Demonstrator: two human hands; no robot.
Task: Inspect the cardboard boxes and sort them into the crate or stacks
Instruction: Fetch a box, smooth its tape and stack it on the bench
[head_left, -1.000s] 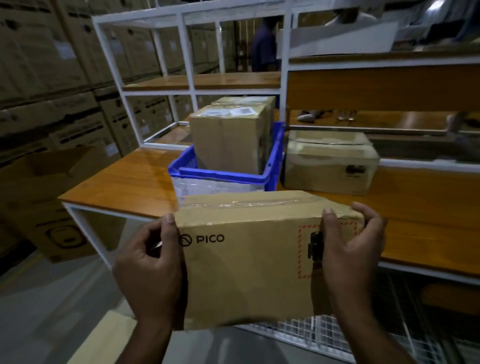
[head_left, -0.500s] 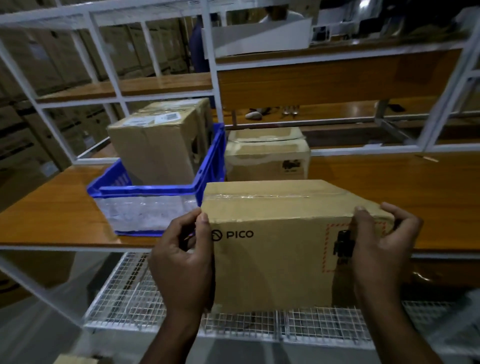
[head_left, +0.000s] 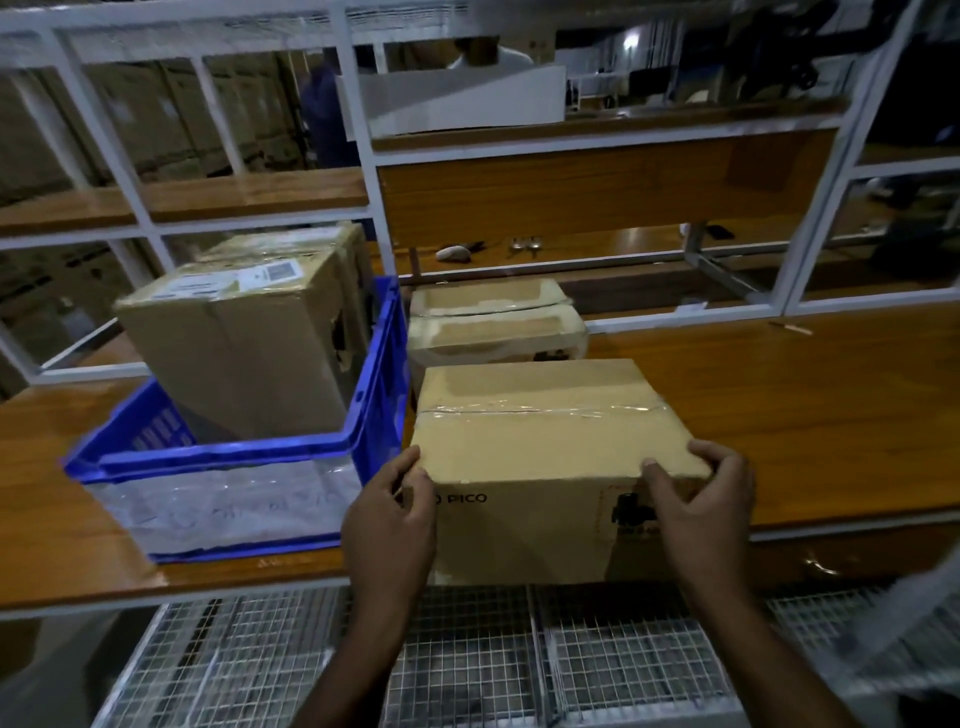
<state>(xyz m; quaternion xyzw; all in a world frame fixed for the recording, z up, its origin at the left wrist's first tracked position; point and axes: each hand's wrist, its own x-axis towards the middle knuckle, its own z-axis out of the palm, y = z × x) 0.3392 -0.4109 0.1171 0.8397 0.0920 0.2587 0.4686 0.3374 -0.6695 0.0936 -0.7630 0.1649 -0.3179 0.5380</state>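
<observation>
Box (head_left: 540, 441) now lower, fingers (head_left: 655, 470) curled around it.

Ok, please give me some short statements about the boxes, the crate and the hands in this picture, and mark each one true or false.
1. Both hands hold the PICO box: the left hand at its left edge, the right hand at its right edge. True.
2. The blue crate has nothing in it. False: a tall cardboard box with a white label on top stands inside it.
3. The PICO box is sealed with clear tape across its top. True.
4. The blue crate stands to the right of the PICO box. False: it stands to the left.
5. Another box sits on the wooden shelf behind the PICO box. True.
</observation>
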